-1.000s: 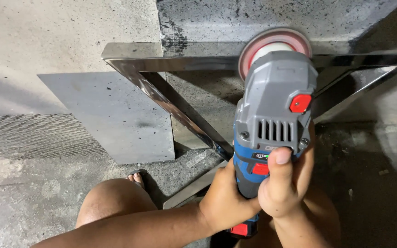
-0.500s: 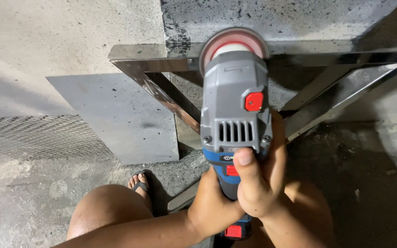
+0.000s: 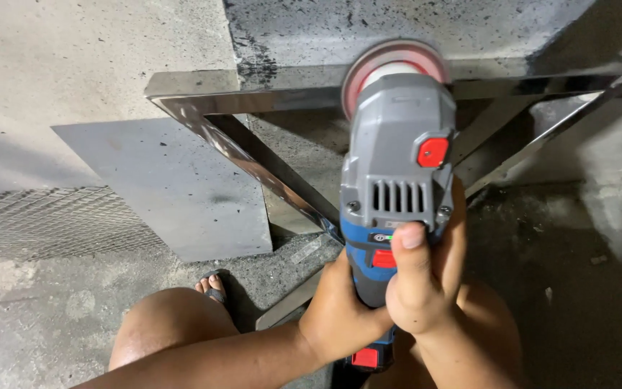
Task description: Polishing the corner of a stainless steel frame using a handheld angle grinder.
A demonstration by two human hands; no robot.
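Observation:
A grey and blue angle grinder [image 3: 397,173] with red buttons points away from me, its red disc [image 3: 390,65] spinning against the top bar of a shiny metal frame [image 3: 253,94]. My left hand [image 3: 340,313] wraps the grinder's blue handle from the left. On the handle's right side, my right hand [image 3: 426,281] grips it with the thumb laid up near the red switch. The frame stands on the concrete floor with diagonal bars running down toward me.
A flat grey metal sheet [image 3: 174,184] lies left of the frame. Wire mesh [image 3: 44,220] covers the floor at far left. My bent knee [image 3: 167,324] and sandalled foot [image 3: 214,284] are at the bottom. A concrete wall [image 3: 397,21] rises behind the frame.
The grinder and both hands have shifted left along the frame's top bar; the grip is unchanged.

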